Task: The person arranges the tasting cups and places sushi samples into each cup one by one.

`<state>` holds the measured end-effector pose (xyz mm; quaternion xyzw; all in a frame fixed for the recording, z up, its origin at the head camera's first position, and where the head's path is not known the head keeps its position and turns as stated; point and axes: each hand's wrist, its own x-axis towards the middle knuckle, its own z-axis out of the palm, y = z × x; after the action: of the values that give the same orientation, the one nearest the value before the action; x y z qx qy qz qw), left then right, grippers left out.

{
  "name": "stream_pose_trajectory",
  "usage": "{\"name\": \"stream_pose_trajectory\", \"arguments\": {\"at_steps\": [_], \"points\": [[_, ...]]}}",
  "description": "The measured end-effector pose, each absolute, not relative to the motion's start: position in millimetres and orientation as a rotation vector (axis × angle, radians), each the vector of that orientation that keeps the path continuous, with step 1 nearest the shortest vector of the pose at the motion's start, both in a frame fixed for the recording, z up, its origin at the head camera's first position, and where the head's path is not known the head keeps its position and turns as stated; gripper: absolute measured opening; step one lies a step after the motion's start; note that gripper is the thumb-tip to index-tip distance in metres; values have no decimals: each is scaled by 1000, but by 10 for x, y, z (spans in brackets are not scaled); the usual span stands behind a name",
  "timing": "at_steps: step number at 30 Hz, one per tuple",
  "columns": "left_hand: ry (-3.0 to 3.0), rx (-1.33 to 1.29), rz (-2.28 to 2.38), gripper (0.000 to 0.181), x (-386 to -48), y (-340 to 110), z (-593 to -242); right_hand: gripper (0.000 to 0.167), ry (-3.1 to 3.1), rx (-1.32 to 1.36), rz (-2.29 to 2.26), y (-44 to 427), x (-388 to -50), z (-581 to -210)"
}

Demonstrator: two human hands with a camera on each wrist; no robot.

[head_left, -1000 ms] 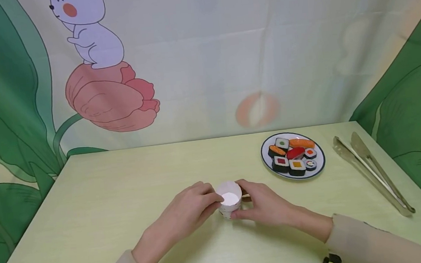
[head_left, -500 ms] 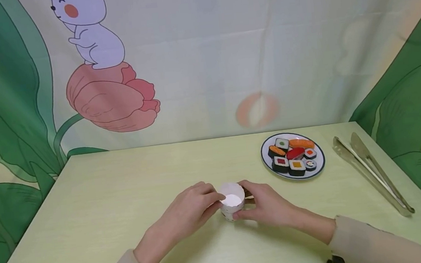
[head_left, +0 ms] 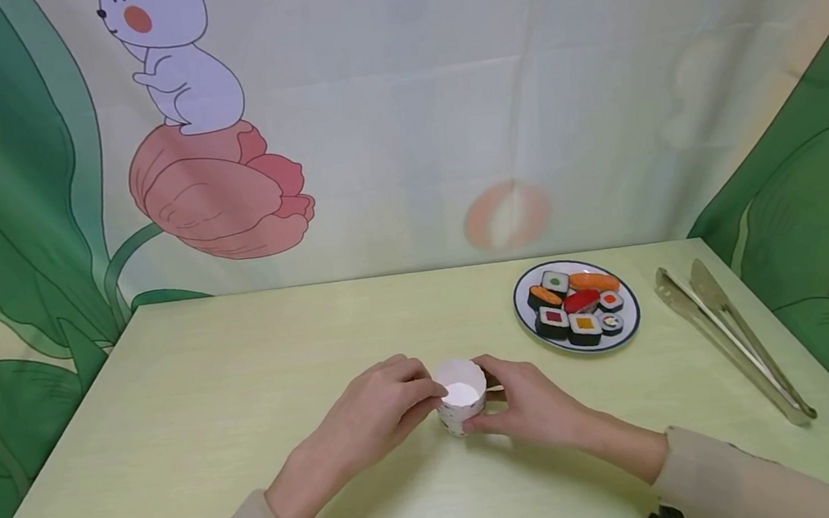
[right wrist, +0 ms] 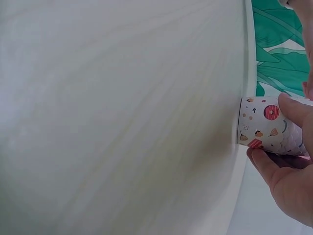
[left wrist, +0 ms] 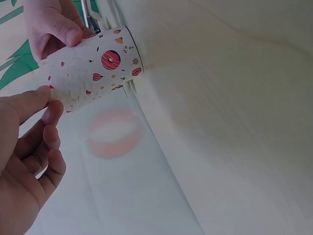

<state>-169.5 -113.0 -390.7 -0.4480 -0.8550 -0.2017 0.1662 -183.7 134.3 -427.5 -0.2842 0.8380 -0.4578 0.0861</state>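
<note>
Printed in red and orange on a white cup [left wrist: 88, 73].
Pale-striped across the red doughnut [left wrist: 105, 61]; rimmed in dark blue on the white plate [head_left: 630, 312]; pale yellow-green over the table [head_left: 247, 372].

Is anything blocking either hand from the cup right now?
Nothing visible: the right hand grips the cup and the left hand pinches its rim. The plate and tongs lie apart, off to the right.
</note>
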Motion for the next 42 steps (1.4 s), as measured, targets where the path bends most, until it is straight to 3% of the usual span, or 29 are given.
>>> {"name": "stream_pose_trajectory", "arguments": {"at_steps": [42], "points": [[-2227, -1199, -663, 17, -1777, -1249, -3745, 61, 2503, -779, -1348, 1423, -1808, -4270]]}}
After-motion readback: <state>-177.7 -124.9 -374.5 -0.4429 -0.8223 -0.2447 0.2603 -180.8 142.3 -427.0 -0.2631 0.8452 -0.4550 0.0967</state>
